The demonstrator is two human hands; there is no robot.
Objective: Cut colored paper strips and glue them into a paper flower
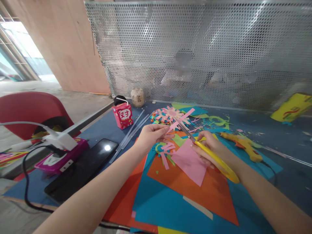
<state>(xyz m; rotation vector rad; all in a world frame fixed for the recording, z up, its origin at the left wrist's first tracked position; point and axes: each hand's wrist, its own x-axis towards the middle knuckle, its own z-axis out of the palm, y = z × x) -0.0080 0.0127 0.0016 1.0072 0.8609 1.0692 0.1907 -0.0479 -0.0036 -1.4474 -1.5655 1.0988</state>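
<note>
Between the fingertips of my left hand (pixel 156 135) is a narrow pink paper strip (pixel 184 117), slanting up to the right. My right hand (pixel 207 148) is closed around scissors with yellow handles (pixel 220 162), their metal blades (pixel 182 127) reaching up to the strip. Whether the blades are parted is hard to make out. Below my hands lies a pink paper sheet (pixel 190 162) on orange paper (pixel 214 201) and blue paper (pixel 156 208). Close under my left hand are a teal fringed paper circle (pixel 158 148) and several short pink strips (pixel 165 161). Behind sits a pile of fringed paper flowers (pixel 168 113).
A yellow glue gun (pixel 243 146) lies at right, with clear glue sticks (pixel 129 135) at left. Further left are a red drink box (pixel 123 115), a black phone (pixel 83 172) and a purple power strip (pixel 63 159). A perforated metal panel (pixel 195 55) stands behind the table, near a jar (pixel 137 97).
</note>
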